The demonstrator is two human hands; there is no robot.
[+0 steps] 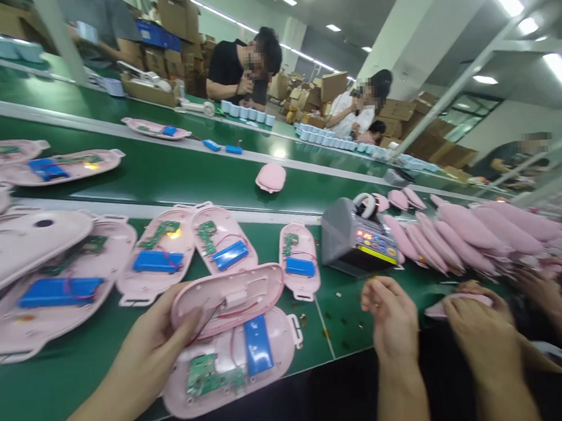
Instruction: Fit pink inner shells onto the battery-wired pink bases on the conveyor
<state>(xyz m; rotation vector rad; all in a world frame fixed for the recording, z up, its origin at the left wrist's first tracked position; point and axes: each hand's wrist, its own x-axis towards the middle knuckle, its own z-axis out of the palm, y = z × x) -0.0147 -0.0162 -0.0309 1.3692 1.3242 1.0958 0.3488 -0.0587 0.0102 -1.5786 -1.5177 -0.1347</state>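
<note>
Green assembly belt (69,391): left hand (149,349) grips a glossy pink shell half (229,299) above a battery-fitted base (282,361); right hand (391,314) curls half-open, empty.

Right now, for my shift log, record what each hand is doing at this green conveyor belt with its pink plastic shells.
Left hand: holds a pink plastic shell half, wires trailing from it
Right hand: empty, above the green conveyor belt
Below: lower pink shell, holding a blue battery and green circuit board
Beside: grey digital-display machine
Nearby: co-worker's hands
</note>
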